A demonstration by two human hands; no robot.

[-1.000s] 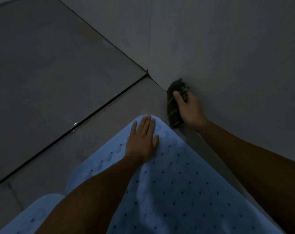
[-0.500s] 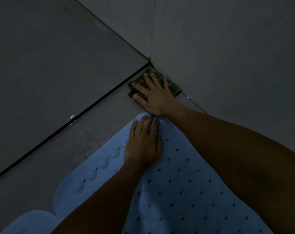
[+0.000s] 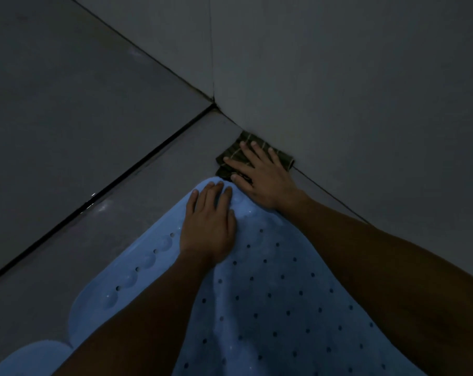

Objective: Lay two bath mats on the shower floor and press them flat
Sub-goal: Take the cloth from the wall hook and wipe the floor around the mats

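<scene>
At the far tip of the blue bath mat (image 3: 270, 308), the left hand (image 3: 208, 223) lies flat, fingers straight and together, pressing the mat's rounded end onto the shower floor (image 3: 137, 213). Just beyond it the right hand (image 3: 259, 177) spreads its straight fingers over a small dark striped mat (image 3: 231, 154), which sits on the floor against the foot of the wall (image 3: 351, 90), touching the blue mat's tip.

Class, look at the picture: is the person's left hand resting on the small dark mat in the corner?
No. The left hand lies flat on the blue mat, while the right hand presses the dark mat.
</scene>
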